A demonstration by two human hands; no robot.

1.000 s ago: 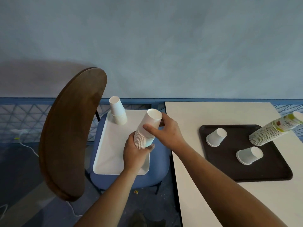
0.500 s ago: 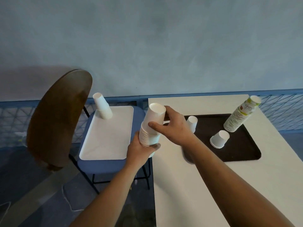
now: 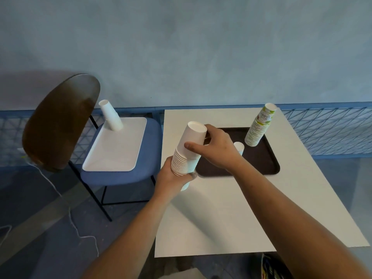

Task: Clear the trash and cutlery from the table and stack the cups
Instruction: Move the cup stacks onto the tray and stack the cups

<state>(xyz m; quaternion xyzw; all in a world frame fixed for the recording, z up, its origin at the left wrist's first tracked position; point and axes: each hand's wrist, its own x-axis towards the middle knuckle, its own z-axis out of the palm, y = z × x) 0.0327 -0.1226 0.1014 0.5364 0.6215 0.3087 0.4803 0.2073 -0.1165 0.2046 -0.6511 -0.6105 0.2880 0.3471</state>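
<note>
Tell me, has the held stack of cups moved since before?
Yes. The stack of cups moved right, from above the white tray on the chair to over the table's left edge.

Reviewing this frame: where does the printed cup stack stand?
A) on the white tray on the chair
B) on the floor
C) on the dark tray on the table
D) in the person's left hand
C: the printed cup stack stands on the dark tray on the table. The left hand and right hand hold the white cup stack.
</note>
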